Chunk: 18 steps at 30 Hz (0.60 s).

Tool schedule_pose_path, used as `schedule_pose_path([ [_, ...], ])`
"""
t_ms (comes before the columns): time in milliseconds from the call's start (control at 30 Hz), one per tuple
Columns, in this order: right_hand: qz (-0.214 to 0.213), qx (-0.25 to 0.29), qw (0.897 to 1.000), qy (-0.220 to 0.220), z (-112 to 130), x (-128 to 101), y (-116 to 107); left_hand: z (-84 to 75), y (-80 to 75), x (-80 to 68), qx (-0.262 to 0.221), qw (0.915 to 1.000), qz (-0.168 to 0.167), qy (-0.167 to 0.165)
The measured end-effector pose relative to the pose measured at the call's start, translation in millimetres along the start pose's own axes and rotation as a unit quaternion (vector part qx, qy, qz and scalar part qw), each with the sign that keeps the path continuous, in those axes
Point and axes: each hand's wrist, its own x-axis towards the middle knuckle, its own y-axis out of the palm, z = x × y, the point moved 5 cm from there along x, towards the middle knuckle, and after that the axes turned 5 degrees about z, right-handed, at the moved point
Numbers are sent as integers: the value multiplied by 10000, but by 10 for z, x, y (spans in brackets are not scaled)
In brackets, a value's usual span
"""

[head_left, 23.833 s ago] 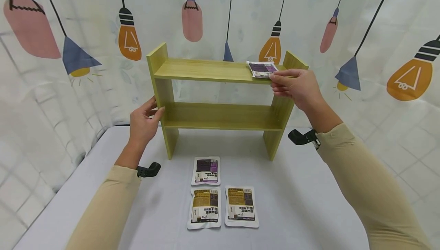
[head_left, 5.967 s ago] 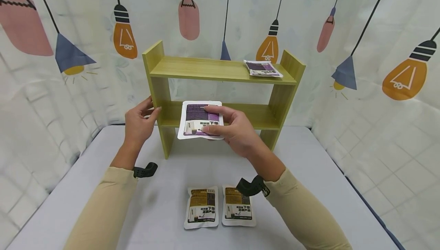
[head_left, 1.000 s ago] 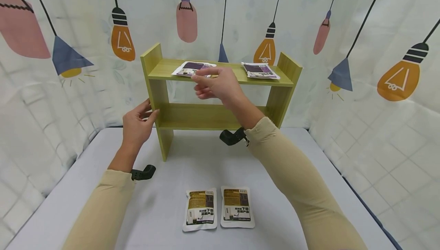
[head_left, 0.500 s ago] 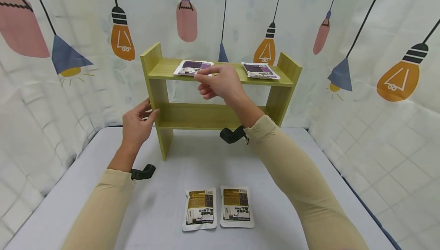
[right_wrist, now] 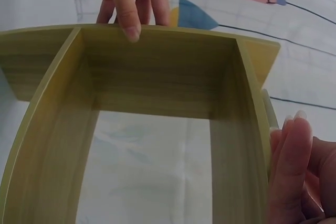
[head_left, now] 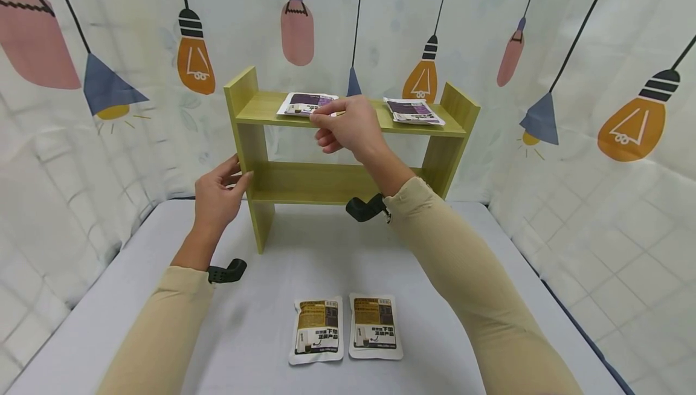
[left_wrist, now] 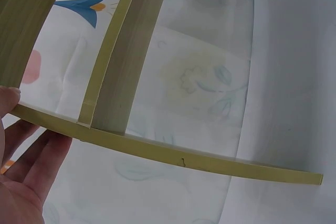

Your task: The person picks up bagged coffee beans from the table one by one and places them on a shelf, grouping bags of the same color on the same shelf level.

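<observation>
A small two-tier wooden shelf (head_left: 337, 185) stands on the table. My left hand (head_left: 217, 197) grips its left side panel, thumb at the front edge and fingers on the outer face; the left wrist view shows this panel (left_wrist: 184, 158) close up. On the top board, left of middle, lies a flat white pouch with a purple label (head_left: 304, 102). My right hand (head_left: 350, 124) pinches its near right corner between thumb and forefinger, covering that corner. In the right wrist view only a pale edge of the pouch (right_wrist: 270, 109) shows past the board.
More purple-labelled pouches (head_left: 413, 111), apparently stacked, lie at the top board's right end. Two brown-labelled pouches, a left one (head_left: 318, 331) and a right one (head_left: 375, 327), lie side by side on the white table (head_left: 244, 334). A patterned curtain (head_left: 239, 32) hangs behind.
Since 6 seconds ago, the purple pouch has gone from in front of the shelf onto the top board. Over the last second it has shifted slightly back and right. The left hand keeps its grip.
</observation>
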Motion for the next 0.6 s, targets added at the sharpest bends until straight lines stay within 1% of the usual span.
schedule_pose_path([
  [167,-44,114,9998,-124,-1,-7,4,-8,-5,1,-14,10000,-13,1],
  [500,-169,754,9948,-657,-79,-64,11,-7,1,-7,-4,10000,8,4],
  [600,-159,844,9922,-899,-101,-100,9,-1,-4,-7,4,10000,6,13],
])
